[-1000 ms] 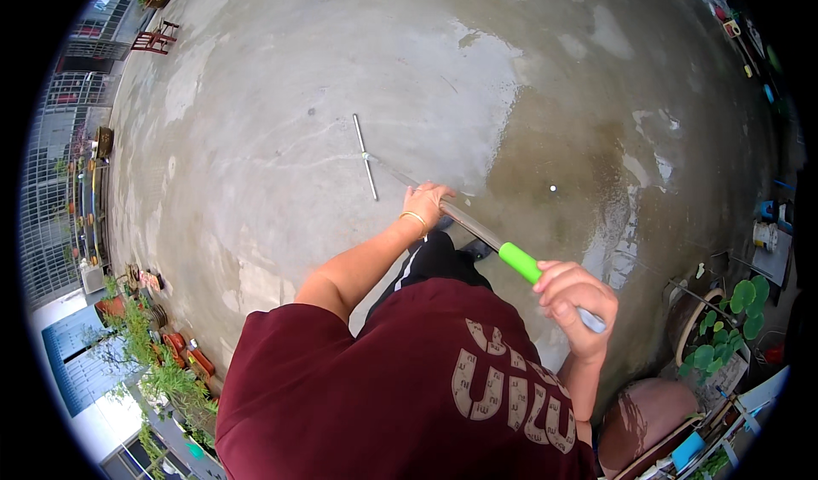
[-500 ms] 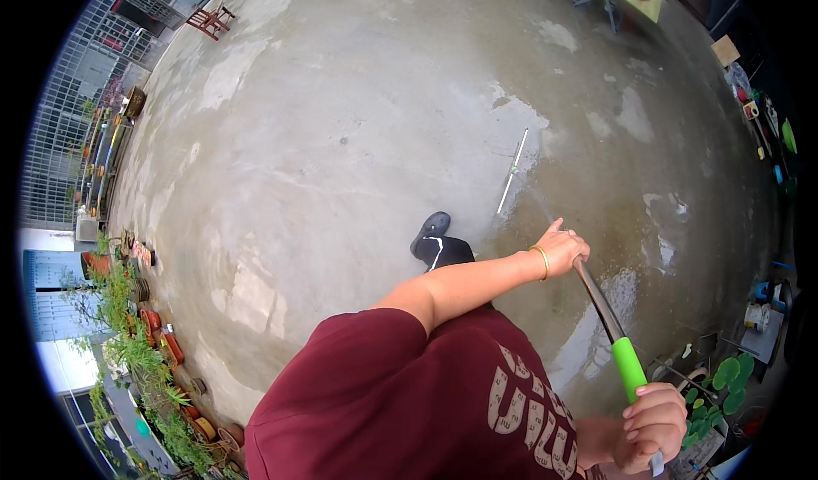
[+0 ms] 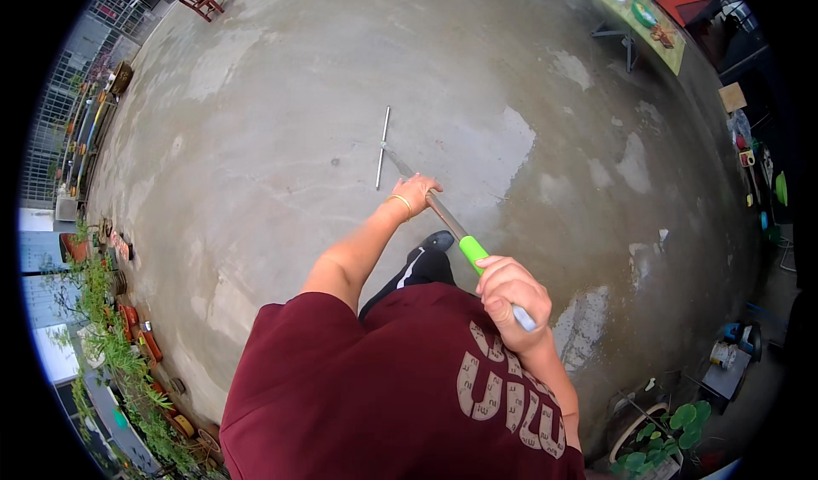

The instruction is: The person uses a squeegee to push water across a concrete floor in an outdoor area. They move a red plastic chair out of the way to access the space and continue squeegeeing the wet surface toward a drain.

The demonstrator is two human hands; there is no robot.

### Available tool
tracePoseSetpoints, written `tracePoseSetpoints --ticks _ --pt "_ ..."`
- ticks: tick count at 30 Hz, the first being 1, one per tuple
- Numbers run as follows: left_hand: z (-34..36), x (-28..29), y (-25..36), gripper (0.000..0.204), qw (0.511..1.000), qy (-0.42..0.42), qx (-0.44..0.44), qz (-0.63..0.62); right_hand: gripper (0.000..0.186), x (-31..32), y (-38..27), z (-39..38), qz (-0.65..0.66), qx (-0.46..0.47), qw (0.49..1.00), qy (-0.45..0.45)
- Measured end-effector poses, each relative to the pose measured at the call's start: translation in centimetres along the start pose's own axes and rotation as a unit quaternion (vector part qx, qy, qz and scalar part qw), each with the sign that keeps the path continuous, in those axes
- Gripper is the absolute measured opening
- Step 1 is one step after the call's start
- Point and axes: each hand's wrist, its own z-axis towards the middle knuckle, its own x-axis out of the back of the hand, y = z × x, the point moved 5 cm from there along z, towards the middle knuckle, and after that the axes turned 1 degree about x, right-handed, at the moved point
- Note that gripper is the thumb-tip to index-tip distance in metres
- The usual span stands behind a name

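Both my hands are on a long-handled floor squeegee (image 3: 446, 216). Its handle is dark metal with a bright green grip (image 3: 473, 252) and a pale grey end cap. My left hand (image 3: 415, 194), with a gold bangle at the wrist, is closed around the lower shaft. Up at the top end, my right hand (image 3: 515, 299) wraps the handle, the cap poking out below the fingers. The squeegee's thin blade (image 3: 382, 160) lies across the wet concrete ahead of me, left of centre. My dark shoe (image 3: 439, 241) shows beneath the handle.
Potted plants (image 3: 106, 335) line the left side, with a wooden chair (image 3: 204, 1) at the far left. A folding table (image 3: 626, 20) stands far right. A leafy pot (image 3: 660, 437) and assorted tools sit along the right. Wet patches (image 3: 511, 152) mark the concrete floor.
The squeegee blade has swept left across the floor. Both hands have moved left with the handle, the right one also farther from me. They keep their hold.
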Motion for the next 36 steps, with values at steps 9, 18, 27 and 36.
tracePoseSetpoints --ticks 9,18,27,36 --pt "2.7 -5.0 15.3 0.024 0.961 -0.149 -0.233 -0.017 0.035 8.6 -8.4 0.2 -0.106 -0.072 0.972 0.199" --pt "-2.2 -8.6 32.4 0.009 0.857 -0.175 -0.479 -0.075 0.034 6.1 -14.8 1.0 -0.355 -0.105 0.914 0.166" --pt "8.1 0.4 20.7 0.005 0.942 -0.032 -0.334 0.003 0.046 9.1 -7.7 -1.0 -0.225 -0.104 0.91 0.332" --pt "18.5 5.4 -4.2 0.062 0.985 -0.039 0.152 0.077 0.008 2.2 11.7 6.7 -0.087 -0.142 0.985 0.056"
